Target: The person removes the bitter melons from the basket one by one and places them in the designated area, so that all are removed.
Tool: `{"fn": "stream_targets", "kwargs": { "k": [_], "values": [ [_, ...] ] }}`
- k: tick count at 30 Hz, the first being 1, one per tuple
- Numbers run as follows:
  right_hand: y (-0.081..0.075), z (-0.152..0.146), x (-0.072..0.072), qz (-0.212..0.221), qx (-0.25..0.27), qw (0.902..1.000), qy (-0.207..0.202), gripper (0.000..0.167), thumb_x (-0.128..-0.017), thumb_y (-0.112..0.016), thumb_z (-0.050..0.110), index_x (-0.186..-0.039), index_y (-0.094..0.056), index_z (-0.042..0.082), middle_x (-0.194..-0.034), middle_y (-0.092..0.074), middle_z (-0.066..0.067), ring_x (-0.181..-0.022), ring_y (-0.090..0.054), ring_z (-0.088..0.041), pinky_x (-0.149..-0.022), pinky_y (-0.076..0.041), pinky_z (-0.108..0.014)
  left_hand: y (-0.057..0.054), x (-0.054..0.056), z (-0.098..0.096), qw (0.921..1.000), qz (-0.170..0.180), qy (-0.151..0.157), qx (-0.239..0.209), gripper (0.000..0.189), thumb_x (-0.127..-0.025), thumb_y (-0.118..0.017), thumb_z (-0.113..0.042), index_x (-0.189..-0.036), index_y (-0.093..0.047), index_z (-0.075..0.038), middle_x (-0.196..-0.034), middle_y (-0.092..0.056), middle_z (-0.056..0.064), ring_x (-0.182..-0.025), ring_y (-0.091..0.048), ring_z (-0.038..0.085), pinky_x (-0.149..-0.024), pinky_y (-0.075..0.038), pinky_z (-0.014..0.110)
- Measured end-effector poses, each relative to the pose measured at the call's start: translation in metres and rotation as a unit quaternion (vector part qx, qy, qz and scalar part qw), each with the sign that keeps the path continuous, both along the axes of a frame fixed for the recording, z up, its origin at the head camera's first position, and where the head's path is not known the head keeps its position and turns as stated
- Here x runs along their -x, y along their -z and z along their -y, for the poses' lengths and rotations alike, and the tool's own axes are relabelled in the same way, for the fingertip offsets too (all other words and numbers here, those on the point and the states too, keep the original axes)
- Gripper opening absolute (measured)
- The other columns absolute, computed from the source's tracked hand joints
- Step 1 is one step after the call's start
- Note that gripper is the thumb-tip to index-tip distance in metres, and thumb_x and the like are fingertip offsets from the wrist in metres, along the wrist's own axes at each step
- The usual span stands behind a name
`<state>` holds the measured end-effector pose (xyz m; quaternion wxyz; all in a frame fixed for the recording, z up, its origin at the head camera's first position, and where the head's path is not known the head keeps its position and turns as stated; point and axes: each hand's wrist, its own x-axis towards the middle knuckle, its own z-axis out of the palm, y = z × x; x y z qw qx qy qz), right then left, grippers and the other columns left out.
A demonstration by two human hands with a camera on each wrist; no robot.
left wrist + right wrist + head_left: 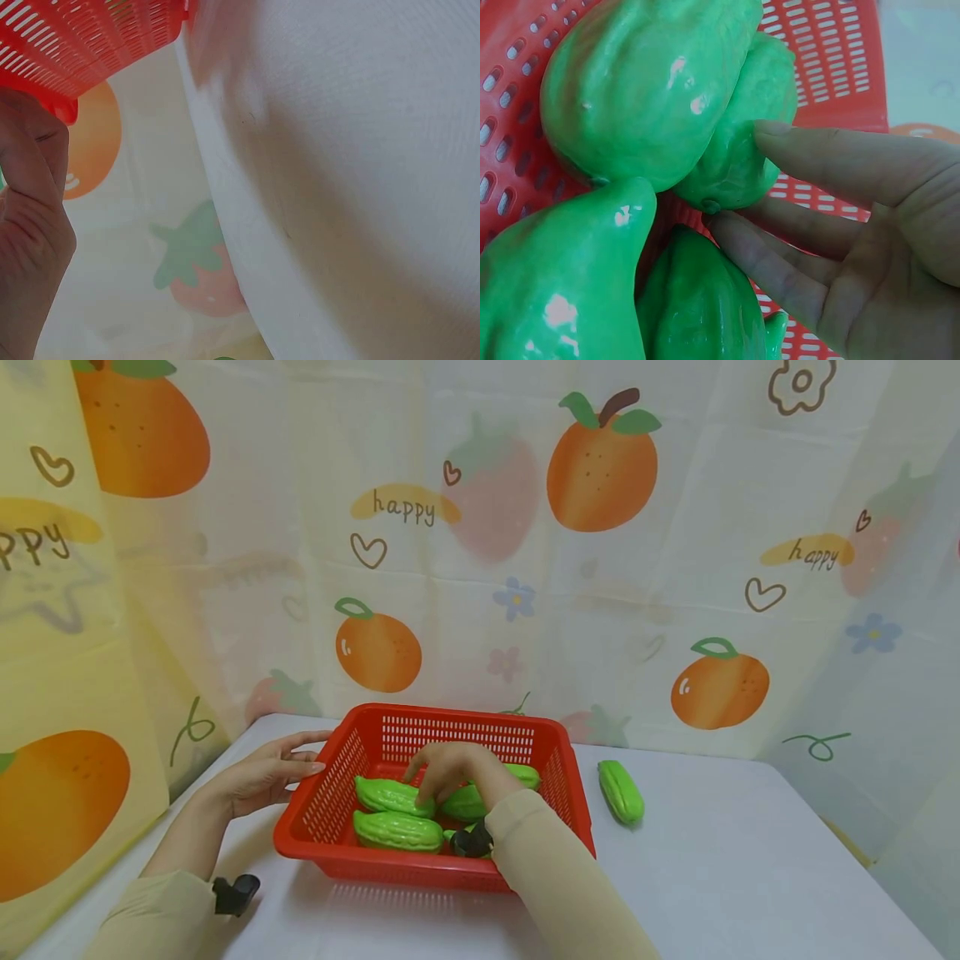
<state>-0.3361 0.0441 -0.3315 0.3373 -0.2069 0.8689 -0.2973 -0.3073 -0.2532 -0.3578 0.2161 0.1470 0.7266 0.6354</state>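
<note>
My right hand [459,768] reaches down into a red plastic basket [562,752] holding several glossy green bitter melons. Its thumb and fingers [810,150] pinch the end of one bitter melon [742,142], seen in the right wrist view; in the head view the wrist hides part of the pile. Two more bitter melons show at the basket's left, the nearer one [397,832] lying crosswise. At the basket's left rim, my left hand [258,775] touches the outside with fingers mostly straight. In the left wrist view only part of that hand [30,225] shows beside the rim.
A single bitter melon [621,793] lies on the white table [712,860] to the right of the basket. Behind the table hangs a fruit-printed curtain [480,610], with a yellowish one [60,677] at the left. Each sleeve has a black strap-like piece near the wrist.
</note>
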Motion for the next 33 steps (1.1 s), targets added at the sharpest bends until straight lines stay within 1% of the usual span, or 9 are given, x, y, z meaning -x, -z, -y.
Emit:
{"fn": "stream_targets", "kwargs": {
  "k": [6, 9, 13, 17, 20, 24, 27, 30, 33],
  "values": [
    [-0.001, 0.001, -0.001, -0.005, -0.011, 0.9999, -0.008, 0.047, -0.089, -0.067, 0.002, -0.135, -0.058, 0.008, -0.151, -0.044, -0.013, -0.081, -0.059, -0.009, -0.079, -0.054, -0.029, 0.000, 0.000, 0.000, 1.0000, -0.002, 0.002, 0.001, 0.068, -0.100, -0.054, -0.019, -0.155, -0.015, -0.007, -0.113, -0.068, -0.006, -0.097, -0.071, 0.012, -0.086, -0.061, 0.039],
    [-0.001, 0.001, -0.001, -0.007, -0.014, 0.9998, -0.011, 0.047, -0.090, -0.067, 0.002, -0.136, -0.057, 0.007, -0.151, -0.043, -0.013, -0.080, -0.058, -0.009, -0.077, -0.053, -0.028, 0.000, 0.000, 0.000, 1.0000, -0.003, 0.002, 0.002, 0.069, -0.100, -0.054, -0.019, -0.155, -0.015, -0.007, -0.113, -0.068, -0.006, -0.097, -0.071, 0.012, -0.086, -0.061, 0.040],
    [-0.001, 0.000, 0.000, -0.005, -0.013, 0.9998, -0.012, 0.047, -0.090, -0.067, 0.002, -0.135, -0.058, 0.006, -0.150, -0.044, -0.013, -0.082, -0.059, -0.009, -0.084, -0.056, -0.031, 0.000, -0.001, 0.000, 1.0000, -0.003, 0.000, 0.003, 0.069, -0.100, -0.055, -0.019, -0.155, -0.015, -0.007, -0.113, -0.068, -0.007, -0.098, -0.071, 0.012, -0.086, -0.061, 0.040],
    [-0.002, -0.001, 0.000, -0.015, -0.016, 0.9996, -0.019, 0.047, -0.090, -0.067, 0.004, -0.136, -0.057, 0.006, -0.150, -0.045, -0.013, -0.084, -0.061, -0.009, -0.091, -0.058, -0.035, -0.001, -0.001, -0.001, 1.0000, -0.004, -0.002, 0.005, 0.070, -0.100, -0.055, -0.020, -0.156, -0.014, -0.007, -0.112, -0.068, -0.007, -0.097, -0.071, 0.012, -0.086, -0.061, 0.040],
    [-0.004, -0.001, 0.000, -0.040, -0.029, 0.9983, -0.031, 0.047, -0.091, -0.068, 0.008, -0.136, -0.057, 0.006, -0.149, -0.047, -0.013, -0.079, -0.059, -0.009, -0.079, -0.057, -0.029, -0.001, -0.001, 0.000, 1.0000, -0.003, 0.000, 0.004, 0.069, -0.100, -0.054, -0.019, -0.155, -0.015, -0.007, -0.113, -0.068, -0.007, -0.097, -0.071, 0.012, -0.086, -0.061, 0.039],
    [-0.006, -0.002, 0.000, -0.062, -0.034, 0.9970, -0.033, 0.048, -0.090, -0.068, 0.009, -0.137, -0.057, 0.007, -0.145, -0.051, -0.012, -0.072, -0.054, -0.012, -0.064, -0.048, -0.023, 0.000, 0.000, 0.000, 1.0000, -0.003, 0.004, 0.001, 0.068, -0.100, -0.054, -0.019, -0.155, -0.016, -0.008, -0.113, -0.068, -0.006, -0.098, -0.071, 0.012, -0.086, -0.061, 0.039],
    [-0.007, -0.003, -0.001, -0.065, -0.020, 0.9974, -0.024, 0.048, -0.091, -0.068, 0.007, -0.137, -0.056, 0.007, -0.143, -0.051, -0.011, -0.072, -0.054, -0.013, -0.064, -0.049, -0.025, -0.001, 0.000, 0.000, 1.0000, -0.003, 0.005, 0.001, 0.068, -0.100, -0.054, -0.019, -0.155, -0.016, -0.008, -0.113, -0.067, -0.006, -0.098, -0.070, 0.012, -0.086, -0.061, 0.039],
    [-0.009, -0.003, -0.001, -0.067, -0.005, 0.9977, -0.014, 0.048, -0.091, -0.067, 0.006, -0.138, -0.056, 0.008, -0.140, -0.051, -0.011, -0.068, -0.051, -0.014, -0.065, -0.049, -0.028, -0.001, 0.000, -0.001, 1.0000, -0.003, 0.004, 0.004, 0.068, -0.100, -0.054, -0.019, -0.155, -0.015, -0.008, -0.113, -0.066, -0.005, -0.098, -0.070, 0.011, -0.086, -0.061, 0.039],
    [-0.010, -0.002, 0.000, -0.083, 0.000, 0.9964, -0.013, 0.048, -0.091, -0.067, 0.007, -0.138, -0.056, 0.009, -0.133, -0.054, -0.009, -0.065, -0.049, -0.014, -0.067, -0.049, -0.031, -0.001, 0.000, -0.001, 1.0000, -0.004, 0.003, 0.007, 0.070, -0.100, -0.055, -0.019, -0.156, -0.015, -0.007, -0.113, -0.067, -0.006, -0.098, -0.070, 0.012, -0.086, -0.061, 0.040]
  ]
}}
